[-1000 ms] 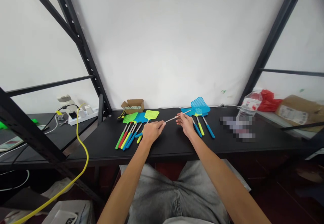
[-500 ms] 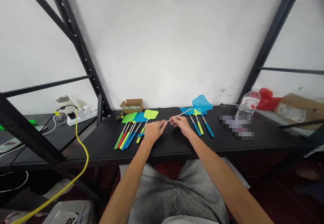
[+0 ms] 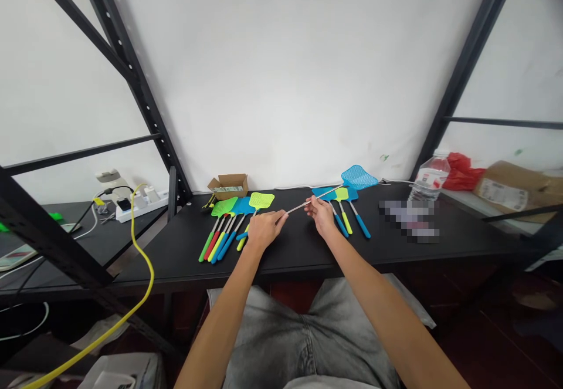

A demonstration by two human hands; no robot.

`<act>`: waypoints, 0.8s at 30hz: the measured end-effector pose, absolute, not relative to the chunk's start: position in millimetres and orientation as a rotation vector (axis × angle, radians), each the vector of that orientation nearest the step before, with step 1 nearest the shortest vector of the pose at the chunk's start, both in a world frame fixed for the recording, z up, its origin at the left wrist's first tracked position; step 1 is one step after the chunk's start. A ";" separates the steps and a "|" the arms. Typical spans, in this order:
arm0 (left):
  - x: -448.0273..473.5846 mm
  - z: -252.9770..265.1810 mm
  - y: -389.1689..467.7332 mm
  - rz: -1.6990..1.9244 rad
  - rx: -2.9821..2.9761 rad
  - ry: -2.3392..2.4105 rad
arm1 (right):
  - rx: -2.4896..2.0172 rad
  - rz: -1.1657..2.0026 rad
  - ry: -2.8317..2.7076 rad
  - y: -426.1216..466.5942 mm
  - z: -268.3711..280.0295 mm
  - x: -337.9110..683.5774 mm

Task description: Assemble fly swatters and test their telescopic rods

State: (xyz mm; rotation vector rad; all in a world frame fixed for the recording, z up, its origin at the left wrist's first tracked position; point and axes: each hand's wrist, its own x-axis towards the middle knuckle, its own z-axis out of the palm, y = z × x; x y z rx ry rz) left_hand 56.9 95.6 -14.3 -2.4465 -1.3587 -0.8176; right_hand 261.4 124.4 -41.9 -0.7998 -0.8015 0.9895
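Observation:
Both hands hold a blue fly swatter (image 3: 359,178) with a metal rod, slanting up to the right. My left hand (image 3: 265,228) is closed round its handle end; a bit of blue grip pokes out on the left of the hand. Along the rod, nearer the head, my right hand (image 3: 320,214) pinches the metal between its fingers. To the left lie several swatters side by side, among them a green one (image 3: 224,206) and a yellow one (image 3: 261,200). Behind my right hand rest two blue swatters and a yellow swatter (image 3: 342,194) between them.
A small open cardboard box (image 3: 229,185) stands against the wall. On the right are a water bottle (image 3: 430,179), a red bag (image 3: 464,172) and a brown parcel (image 3: 505,189). A yellow cable (image 3: 141,249) hangs at left, near a power strip (image 3: 141,206). Black rack posts flank the table (image 3: 285,260).
My right hand has slid a little way up the rod, away from the left. The rod between the hands shows longer, and the blue head sits farther right.

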 end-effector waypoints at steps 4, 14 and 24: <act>52.6 -14.8 95.4 -0.790 -2.445 -1.355 | -0.794 0.940 -0.747 124.9 -41.7 265.7; 48.4 -15.9 94.5 -0.795 -2.453 -1.327 | -0.791 0.893 -0.704 123.6 -40.6 270.1; 43.4 -21.6 100.5 -0.852 -2.388 -1.373 | -0.814 0.989 -0.909 119.3 -41.8 269.4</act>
